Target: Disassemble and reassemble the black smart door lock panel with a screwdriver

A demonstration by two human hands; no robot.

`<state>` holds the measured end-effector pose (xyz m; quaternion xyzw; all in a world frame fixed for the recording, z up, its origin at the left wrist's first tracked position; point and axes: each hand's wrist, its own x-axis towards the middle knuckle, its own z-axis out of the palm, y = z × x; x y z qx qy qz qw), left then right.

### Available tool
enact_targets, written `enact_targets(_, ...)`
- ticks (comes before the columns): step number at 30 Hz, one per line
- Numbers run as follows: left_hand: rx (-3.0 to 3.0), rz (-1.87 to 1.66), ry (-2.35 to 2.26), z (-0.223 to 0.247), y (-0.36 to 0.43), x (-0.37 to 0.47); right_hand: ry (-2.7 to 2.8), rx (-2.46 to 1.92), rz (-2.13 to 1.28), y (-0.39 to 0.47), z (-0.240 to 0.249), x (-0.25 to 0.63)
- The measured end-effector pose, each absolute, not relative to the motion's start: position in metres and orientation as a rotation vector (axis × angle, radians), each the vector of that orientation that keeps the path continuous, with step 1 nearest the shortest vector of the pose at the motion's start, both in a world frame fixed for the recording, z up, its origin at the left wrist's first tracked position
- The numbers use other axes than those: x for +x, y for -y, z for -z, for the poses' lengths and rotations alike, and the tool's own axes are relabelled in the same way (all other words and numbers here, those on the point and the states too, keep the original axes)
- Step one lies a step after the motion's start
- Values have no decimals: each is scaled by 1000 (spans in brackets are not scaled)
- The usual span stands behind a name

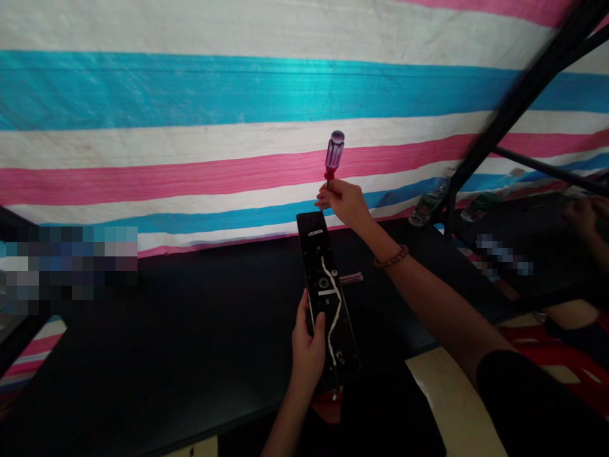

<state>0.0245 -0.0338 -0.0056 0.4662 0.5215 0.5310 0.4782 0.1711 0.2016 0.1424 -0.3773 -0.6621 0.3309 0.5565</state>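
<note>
A long black panel (313,254) lies tilted over the table's front part, with a white cable (339,308) running along its upper face and a small plug hanging off the near end. My left hand (308,339) is closed around its left edge, thumb on top. At the far end, my right hand (346,200) pinches the shaft of a screwdriver (335,152) just below its clear purple and red handle. The screwdriver stands nearly upright, and its tip is at the panel's far right corner. Whether it sits in a screw is too small to tell.
A pinkish rod-shaped thing (352,277) lies right of the panel on the black table (190,336). A plastic bottle (428,203) leans by a black metal post (448,209). Striped sheeting (238,89) hangs behind. Another person's hands (585,212) are at the far right.
</note>
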Motion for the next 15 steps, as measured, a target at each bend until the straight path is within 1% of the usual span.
enact_targets(10,1128,-1292,-1284,8,32,23,1473,-928,-656,-207,-139,168)
enact_targets(15,1106,-1304,-1284,13,32,23,1533,-918,-666,-205,-140,175)
